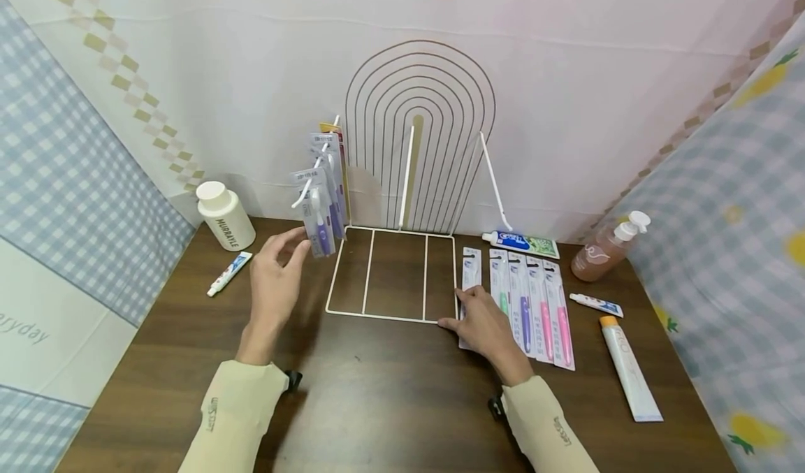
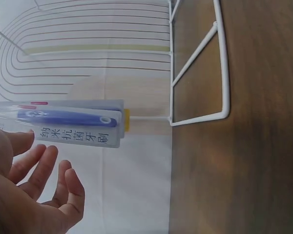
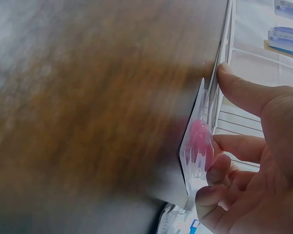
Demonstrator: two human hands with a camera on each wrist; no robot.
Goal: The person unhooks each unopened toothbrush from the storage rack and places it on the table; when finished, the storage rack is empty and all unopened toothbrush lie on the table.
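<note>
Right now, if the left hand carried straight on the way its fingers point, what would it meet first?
Most likely the hanging toothbrush packs: the left hand points its open fingers up toward them, just short of touching. Depth is uncertain, so it may graze the nearest pack's edge.

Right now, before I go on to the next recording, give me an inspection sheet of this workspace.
Surface: dark wooden table.
Job's things: white wire rack with toothbrush packs hanging on its left peg; packaged toothbrush flat beside the rack base.
Clutter: row of toothbrush packs, toothpaste tubes, pump bottle, white jar.
Grippers: left hand open by the hanging packs; right hand touching the flat pack, fingers bent at its edge.
Cables: nothing seen.
Surroundings: pale patterned backdrop, checked cloth at the sides.
</note>
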